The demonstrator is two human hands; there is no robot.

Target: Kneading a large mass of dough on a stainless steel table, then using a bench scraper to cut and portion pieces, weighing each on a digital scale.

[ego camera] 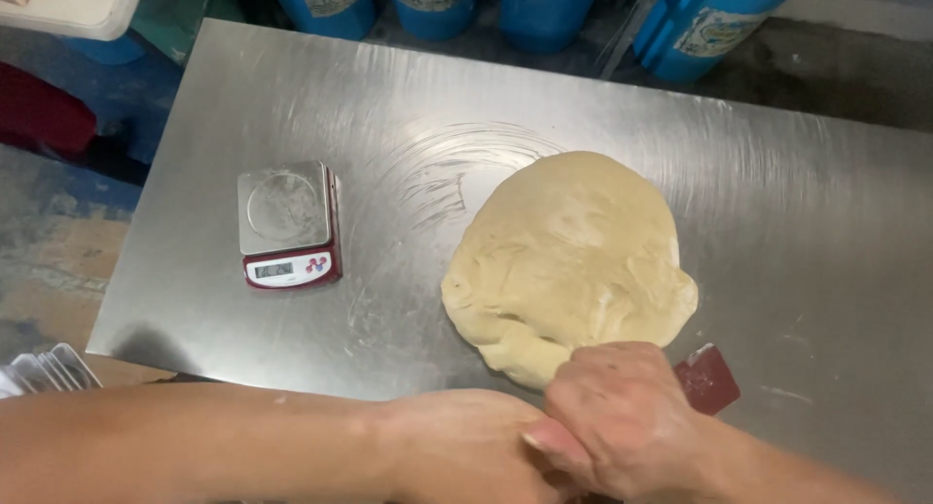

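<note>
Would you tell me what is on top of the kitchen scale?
Nothing: the kitchen scale on the steel table has a bare metal platform. Dough lies apart.

The person is wearing nothing on the arms: both forearms are showing bare up to the frame edge, with no sleeves. The left hand and the right hand are bare, carrying faint pale floury smears on the knuckles.

bakery kitchen | steel worktable – dough slab – digital scale | blue drums behind
</note>
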